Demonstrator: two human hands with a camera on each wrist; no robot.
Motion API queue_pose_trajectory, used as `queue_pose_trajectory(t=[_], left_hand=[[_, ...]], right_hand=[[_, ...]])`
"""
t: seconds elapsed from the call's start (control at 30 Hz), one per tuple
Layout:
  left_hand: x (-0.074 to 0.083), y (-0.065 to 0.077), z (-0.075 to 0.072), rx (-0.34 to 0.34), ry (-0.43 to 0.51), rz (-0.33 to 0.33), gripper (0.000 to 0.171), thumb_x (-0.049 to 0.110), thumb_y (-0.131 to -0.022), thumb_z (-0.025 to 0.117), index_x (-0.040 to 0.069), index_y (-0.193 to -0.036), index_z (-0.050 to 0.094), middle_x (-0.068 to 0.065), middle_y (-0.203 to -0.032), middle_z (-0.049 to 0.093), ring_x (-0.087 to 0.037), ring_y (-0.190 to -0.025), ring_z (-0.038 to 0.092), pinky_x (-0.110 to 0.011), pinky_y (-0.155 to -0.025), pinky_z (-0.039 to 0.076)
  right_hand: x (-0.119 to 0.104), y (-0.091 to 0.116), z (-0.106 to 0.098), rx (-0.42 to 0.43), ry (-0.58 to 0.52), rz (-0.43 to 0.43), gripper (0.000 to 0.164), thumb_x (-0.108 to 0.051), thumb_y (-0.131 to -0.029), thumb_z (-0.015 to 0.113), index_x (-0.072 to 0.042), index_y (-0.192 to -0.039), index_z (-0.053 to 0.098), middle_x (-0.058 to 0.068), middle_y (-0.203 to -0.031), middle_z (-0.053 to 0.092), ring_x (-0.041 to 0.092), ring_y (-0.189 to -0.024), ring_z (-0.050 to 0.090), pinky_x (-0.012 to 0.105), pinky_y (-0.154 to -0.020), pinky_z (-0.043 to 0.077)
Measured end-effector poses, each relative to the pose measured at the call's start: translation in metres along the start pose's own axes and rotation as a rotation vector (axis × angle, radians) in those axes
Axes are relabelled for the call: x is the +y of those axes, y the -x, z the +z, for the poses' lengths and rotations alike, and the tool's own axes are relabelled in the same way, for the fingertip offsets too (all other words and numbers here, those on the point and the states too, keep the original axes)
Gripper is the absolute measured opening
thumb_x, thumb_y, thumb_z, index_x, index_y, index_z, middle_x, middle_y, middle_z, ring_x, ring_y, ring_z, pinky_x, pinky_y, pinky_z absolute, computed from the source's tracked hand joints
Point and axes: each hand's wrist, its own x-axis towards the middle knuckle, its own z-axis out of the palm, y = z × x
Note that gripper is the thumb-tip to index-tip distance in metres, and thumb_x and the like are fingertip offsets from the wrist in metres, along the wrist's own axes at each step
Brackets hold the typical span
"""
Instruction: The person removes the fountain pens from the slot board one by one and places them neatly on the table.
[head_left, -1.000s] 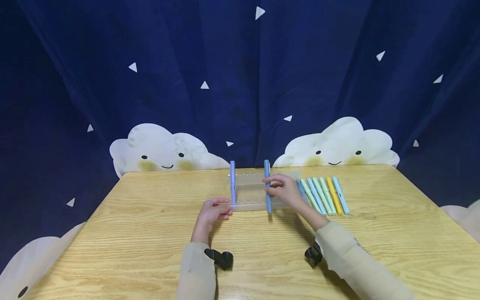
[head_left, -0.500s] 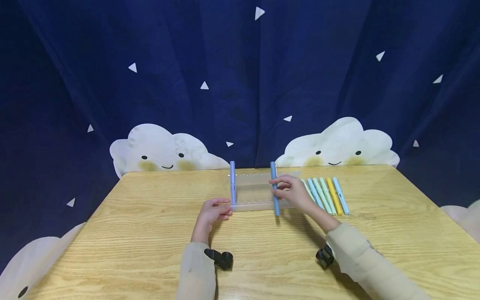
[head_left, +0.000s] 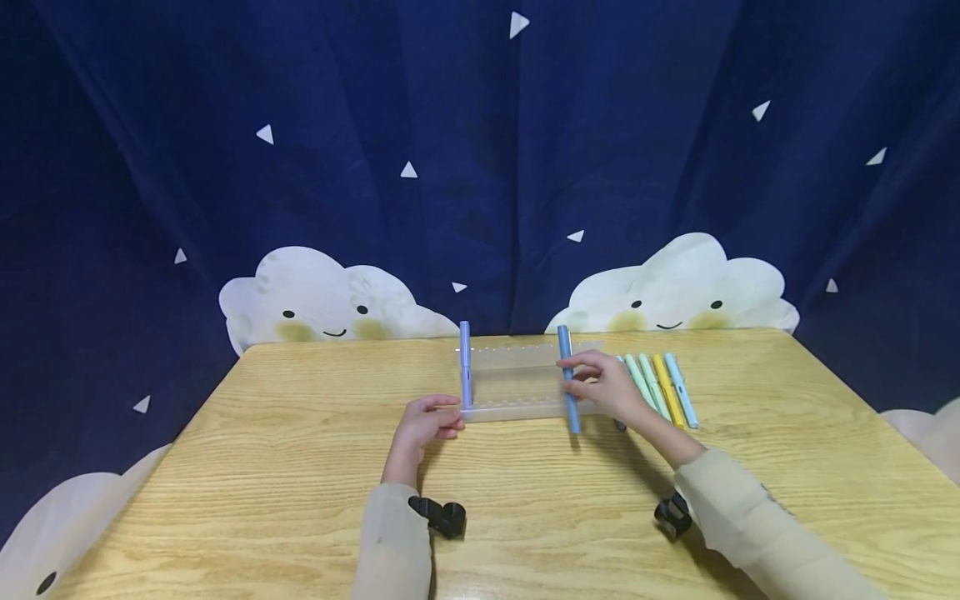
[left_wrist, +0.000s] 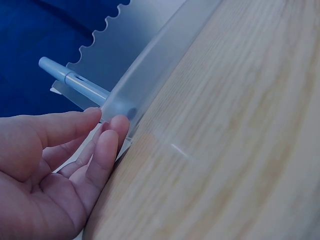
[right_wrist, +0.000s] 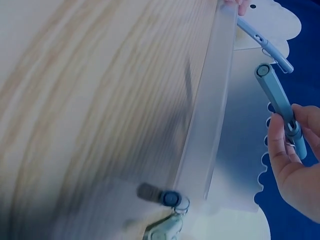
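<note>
My right hand pinches a blue capped pen between thumb and fingers, above the right part of a clear plastic pen rack. In the right wrist view this pen is raised and tilted, apart from the rack's scalloped back edge. A lavender-blue pen leans in the rack at its left end. There my left hand holds the rack's front corner with thumb and fingertips, as the left wrist view shows beside the pen.
Several pens lie side by side right of the rack, among them a yellow pen and a light blue pen. My right hand partly covers the row. The wooden table ends at a dark blue curtain.
My right hand has moved to the right with the blue pen, along the rack, and now covers more of the pen row. The left hand and the rack have stayed in place.
</note>
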Motion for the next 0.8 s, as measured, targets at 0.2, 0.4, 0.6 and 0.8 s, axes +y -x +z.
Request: queue_pose_trajectory(t=[0.2,0.4,0.6,0.8], left_hand=[[0.000,0.000,0.001,0.003,0.004,0.003,0.022,-0.006,-0.082,0.057,-0.010,-0.104,0.058,-0.010,-0.070,0.063,-0.013,-0.058,0.060,-0.024,-0.055,0.052],[0.000,-0.002,0.000,0.000,0.011,0.010,0.023,-0.008,-0.082,0.056,-0.011,-0.105,0.057,-0.009,-0.069,0.061,-0.012,-0.058,0.059,-0.023,-0.054,0.052],[0.000,-0.002,0.000,-0.001,0.010,0.007,0.023,-0.007,-0.082,0.056,-0.011,-0.105,0.057,-0.009,-0.069,0.061,-0.012,-0.059,0.059,-0.023,-0.054,0.051],[-0.001,-0.001,0.000,-0.005,0.016,0.010,0.023,-0.008,-0.082,0.056,-0.011,-0.105,0.057,-0.008,-0.068,0.061,-0.012,-0.059,0.059,-0.022,-0.053,0.051]], right_hand=[[0.003,0.007,-0.013,-0.007,0.024,-0.005,0.027,0.005,-0.078,0.064,0.008,-0.104,0.060,0.024,-0.101,0.054,0.028,-0.077,0.059,0.033,-0.058,0.054],[0.010,0.011,-0.027,0.006,0.077,-0.011,0.026,0.005,-0.077,0.064,0.007,-0.104,0.061,0.024,-0.102,0.056,0.021,-0.075,0.059,0.040,-0.055,0.052],[0.017,0.018,-0.041,0.008,0.079,0.015,0.031,0.005,-0.078,0.064,0.009,-0.108,0.057,0.025,-0.104,0.054,0.016,-0.068,0.059,0.041,-0.056,0.052],[0.026,0.026,-0.057,0.010,0.123,0.033,0.033,0.003,-0.079,0.063,0.007,-0.111,0.057,0.026,-0.105,0.055,0.014,-0.065,0.059,0.038,-0.054,0.052]])
